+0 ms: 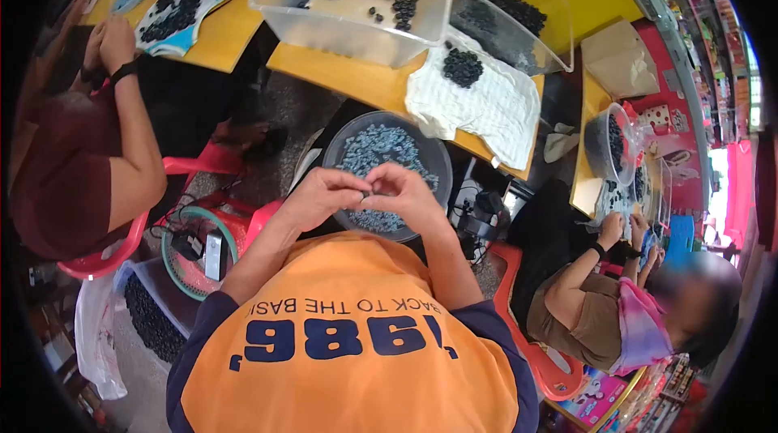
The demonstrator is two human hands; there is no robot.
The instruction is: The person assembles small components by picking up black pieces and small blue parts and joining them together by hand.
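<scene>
Both of my hands meet over a round dark basin that holds many small grey-blue pieces. My left hand comes from the left side, its fingers pinched together. From the right, my right hand is also closed, thumb and fingertips touching those of my left hand. Whatever lies between the fingertips is too small and hidden to make out. Beyond the basin, a white cloth hangs over the table edge with a small heap of black pieces on it.
Clear plastic bins with black pieces stand on the yellow table. A person sits at the left, another at the right, both working with their hands. Green-rimmed basket and a bin of black pieces are at lower left.
</scene>
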